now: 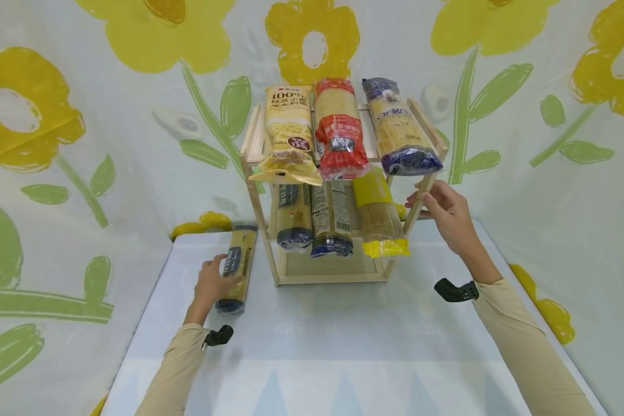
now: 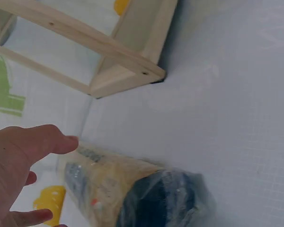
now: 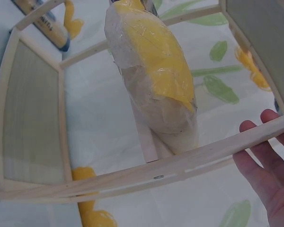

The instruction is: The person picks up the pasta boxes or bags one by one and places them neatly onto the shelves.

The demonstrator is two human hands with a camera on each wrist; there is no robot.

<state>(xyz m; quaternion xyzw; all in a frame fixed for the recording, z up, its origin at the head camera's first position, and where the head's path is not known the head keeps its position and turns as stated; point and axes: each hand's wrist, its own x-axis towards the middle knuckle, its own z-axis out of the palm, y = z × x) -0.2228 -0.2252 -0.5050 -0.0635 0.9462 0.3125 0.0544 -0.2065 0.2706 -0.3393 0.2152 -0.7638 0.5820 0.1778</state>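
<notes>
A long bag of noodles (image 1: 248, 248) with dark blue ends lies on the table, left of a two-tier wooden rack (image 1: 333, 278). My left hand (image 1: 212, 287) is over its left side, with thumb and fingers spread apart. In the left wrist view, the thumb of the left hand (image 2: 23, 165) stands off the bag (image 2: 109, 184); whether other fingers touch it is hard to tell. My right hand (image 1: 451, 216) holds the rack's right upright. The right wrist view shows the fingers of that hand (image 3: 270, 184) around the wooden bar (image 3: 199, 158).
On the top tier lie a cream noodle bag (image 1: 289, 127), a red one (image 1: 340, 130) and a blue-ended one (image 1: 400, 127). Below are two dark-ended bags (image 1: 293, 214) and a yellow-ended bag (image 1: 378, 216). A flowered cloth wall (image 1: 135, 144) stands behind the table (image 1: 312, 335).
</notes>
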